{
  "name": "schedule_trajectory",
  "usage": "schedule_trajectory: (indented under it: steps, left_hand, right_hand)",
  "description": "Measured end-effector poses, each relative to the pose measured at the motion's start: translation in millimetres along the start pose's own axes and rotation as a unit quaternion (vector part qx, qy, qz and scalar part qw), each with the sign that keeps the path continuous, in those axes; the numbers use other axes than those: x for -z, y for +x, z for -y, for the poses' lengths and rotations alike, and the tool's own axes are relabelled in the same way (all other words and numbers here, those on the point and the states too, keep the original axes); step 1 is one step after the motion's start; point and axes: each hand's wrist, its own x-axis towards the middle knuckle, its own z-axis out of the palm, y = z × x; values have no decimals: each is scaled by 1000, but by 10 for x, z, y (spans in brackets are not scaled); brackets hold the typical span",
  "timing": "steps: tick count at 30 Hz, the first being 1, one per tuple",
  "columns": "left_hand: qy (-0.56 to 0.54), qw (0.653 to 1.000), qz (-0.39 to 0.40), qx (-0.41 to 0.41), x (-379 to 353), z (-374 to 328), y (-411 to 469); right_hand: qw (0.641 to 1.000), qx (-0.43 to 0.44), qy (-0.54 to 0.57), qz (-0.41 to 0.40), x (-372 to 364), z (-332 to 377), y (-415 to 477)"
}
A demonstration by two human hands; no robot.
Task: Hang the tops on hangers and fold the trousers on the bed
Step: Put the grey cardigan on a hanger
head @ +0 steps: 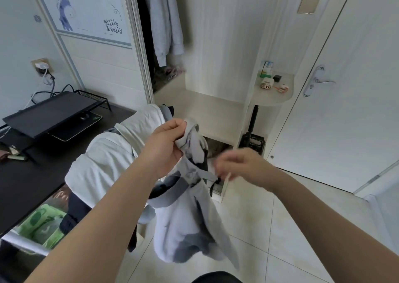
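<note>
Gripping the bunched top edge of the grey trousers with the left hand, fingers and thumb curled tight over the fabric beside the zip. Holding them up in mid-air above the tiled floor, legs hanging limp and crumpled below the forearm. Right hand blurred, lower and further right, fingers curled in close to the waistband near a dark cord; cannot tell whether pinching it or merely beside it. Behind the left hand, a white top draped over a tall hump of darker clothing. To the left, a dark surface carrying a black riser stand. Ahead, an open wardrobe with a grey hoodie hanging inside. To the right, a white door, closed.
</note>
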Motion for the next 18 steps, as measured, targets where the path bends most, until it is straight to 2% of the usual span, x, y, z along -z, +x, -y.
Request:
schedule_trajectory:
  steps: [1, 3, 6, 8, 10, 12, 15, 18]
  left_hand:
    - [5, 1000, 12, -5, -10, -14, -12]
    - [36, 998, 44, -11, -23, -78, -43]
    - [138, 985, 96, -34, -71, -210, -96]
    - [180, 977, 97, -53, -78, -293, -116]
    - [201, 973, 80, -75, -24, -351, -101]
    - [224, 968, 60, -94, 48, -376, -83]
    - [251, 964, 41, -74, 171, -275, -94]
    - [201, 979, 43, -5, 197, -55, -122]
  right_hand:
    - [997, 7, 8, -73, 17, 37, 66]
    - [993, 39, 34, -110, -4, 138, 191]
    - [995, 89, -2, -39, -50, 334, 360]
    - [998, 50, 38, 18, -57, 410, 466]
    - [998, 32, 44, 14, -70, 416, 527]
    - [996, 50, 60, -35, -36, 402, 534]
    - [975, 84, 191, -82, 95, 443, 504]
    - [924, 102, 366, -32, 168, 539, 445]
